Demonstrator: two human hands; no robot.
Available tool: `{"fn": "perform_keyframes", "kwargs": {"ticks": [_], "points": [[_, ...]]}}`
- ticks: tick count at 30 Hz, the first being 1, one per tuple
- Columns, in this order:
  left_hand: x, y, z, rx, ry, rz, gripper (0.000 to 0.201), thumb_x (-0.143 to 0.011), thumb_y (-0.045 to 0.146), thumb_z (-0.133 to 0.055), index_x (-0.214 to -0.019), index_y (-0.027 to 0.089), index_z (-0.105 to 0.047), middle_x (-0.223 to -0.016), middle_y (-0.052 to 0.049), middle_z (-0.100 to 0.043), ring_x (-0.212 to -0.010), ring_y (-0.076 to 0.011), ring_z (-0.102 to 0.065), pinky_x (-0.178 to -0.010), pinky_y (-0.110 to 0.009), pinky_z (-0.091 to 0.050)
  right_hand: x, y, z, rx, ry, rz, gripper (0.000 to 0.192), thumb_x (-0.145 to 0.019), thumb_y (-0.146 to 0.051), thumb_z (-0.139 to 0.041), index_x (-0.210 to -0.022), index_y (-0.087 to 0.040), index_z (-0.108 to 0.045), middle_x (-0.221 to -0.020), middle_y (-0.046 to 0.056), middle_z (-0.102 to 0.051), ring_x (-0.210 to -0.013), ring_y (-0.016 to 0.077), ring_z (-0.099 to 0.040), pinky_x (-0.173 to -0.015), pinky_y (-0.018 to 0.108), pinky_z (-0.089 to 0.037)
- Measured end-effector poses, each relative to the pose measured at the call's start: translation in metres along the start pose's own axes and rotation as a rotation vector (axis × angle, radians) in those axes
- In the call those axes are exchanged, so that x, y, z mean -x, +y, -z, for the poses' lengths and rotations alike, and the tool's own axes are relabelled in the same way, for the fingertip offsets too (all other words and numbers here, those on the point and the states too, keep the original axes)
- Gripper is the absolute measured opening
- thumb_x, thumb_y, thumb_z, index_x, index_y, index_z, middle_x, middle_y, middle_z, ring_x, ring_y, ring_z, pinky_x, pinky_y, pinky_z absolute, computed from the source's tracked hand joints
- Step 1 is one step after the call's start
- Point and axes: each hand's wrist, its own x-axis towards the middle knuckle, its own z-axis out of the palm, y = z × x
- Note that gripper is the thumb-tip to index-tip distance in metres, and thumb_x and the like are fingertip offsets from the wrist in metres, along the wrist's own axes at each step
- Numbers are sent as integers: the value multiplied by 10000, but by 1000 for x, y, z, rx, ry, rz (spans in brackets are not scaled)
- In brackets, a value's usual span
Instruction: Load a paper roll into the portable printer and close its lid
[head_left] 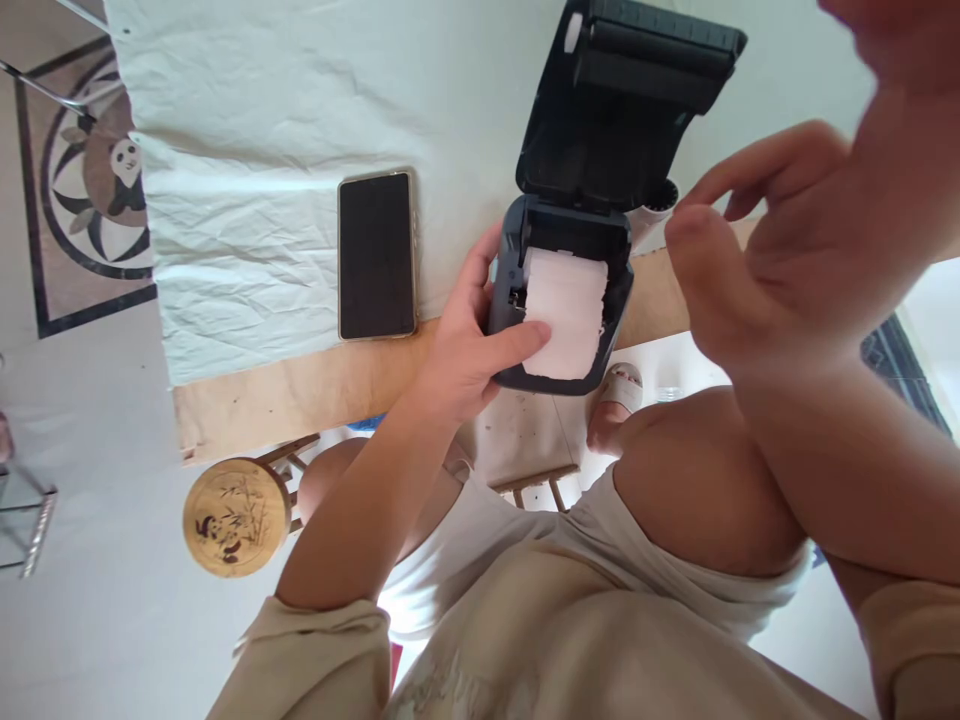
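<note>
At the bench's near edge, a small printer stands with its lid up.

From left: a dark phone lies on the white cloth; just right, the left hand grips the printer, thumb pressing its white paper roll. The right hand hovers close to the camera, fingers apart, holding nothing.

A wooden table spans the centre of the frame, covered by a creased white cloth. A pale floor fills the left side, with a panda-patterned inlay at upper left. A round panda-painted stool stands lower left. Lighting is bright and even.
</note>
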Motion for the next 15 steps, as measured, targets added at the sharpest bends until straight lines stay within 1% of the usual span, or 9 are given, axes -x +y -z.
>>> {"fn": "perform_keyframes", "kwargs": {"ticks": [2,4,5,7,9,10,11,13,15], "points": [[-1,-2,3,0,-18,-13,656,-714,157,-726,-1284,269,-423,-1031,-5,-599,-880,-114,-610,-741,-194,-534,-1,6,0,-61,-9,-16,511,-921,-568,-415,-1205,-153,-498,-949,68,-518,-1075,73,-497,-908,228,-465],[-3,-3,5,8,-16,-30,645,-711,157,-725,-1273,257,-426,-1046,-8,-604,-906,-119,-611,-761,-200,-536,-1,12,-6,-107,0,-13,500,-906,-557,-455,-1170,-137,-514,-940,68,-519,-1012,60,-515,-845,201,-481],[-3,-2,4,7,-16,-33,637,-701,159,-732,-1257,252,-434,-1042,-9,-608,-909,-124,-614,-757,-201,-533,-1,14,-10,-130,19,-3,469,-903,-527,-476,-1149,-130,-522,-942,67,-521,-975,49,-521,-804,183,-480],[-1,-1,1,-11,3,-13,613,-694,167,-735,-1231,251,-451,-1021,-12,-613,-891,-134,-621,-724,-199,-520,-1,17,-17,-189,73,54,351,-895,-414,-522,-1088,-122,-542,-945,56,-528,-874,13,-521,-699,136,-444],[1,1,-5,-29,53,7,568,-707,171,-719,-1211,251,-471,-974,-7,-613,-834,-122,-623,-681,-187,-497,-1,18,-23,-238,98,92,236,-872,-293,-541,-1029,-117,-550,-958,39,-530,-767,-30,-492,-606,100,-382],[2,2,-9,-27,87,3,542,-716,171,-707,-1203,248,-480,-950,-3,-611,-804,-112,-621,-666,-181,-487,0,18,-24,-241,92,93,214,-859,-258,-545,-1021,-118,-550,-998,33,-528,-749,-42,-481,-583,88,-370],[3,3,-13,-11,122,-11,522,-723,171,-696,-1195,244,-487,-928,2,-610,-778,-102,-619,-655,-177,-479,0,17,-26,-226,76,79,226,-848,-249,-550,-1037,-125,-549,-1065,31,-515,-759,-46,-479,-569,78,-377],[5,4,-20,43,171,-62,500,-720,188,-687,-1178,240,-493,-893,9,-616,-753,-103,-629,-633,-183,-470,1,16,-27,-177,21,2,324,-845,-296,-559,-1134,-152,-528,-1201,34,-460,-805,-43,-483,-571,60,-422],[6,4,-25,89,195,-87,476,-733,268,-685,-1170,240,-497,-900,-3,-634,-794,-135,-653,-635,-210,-474,3,15,-29,-187,-68,-89,483,-859,-395,-546,-1287,-200,-438,-1243,41,-430,-767,-53,-472,-556,49,-430]]}}
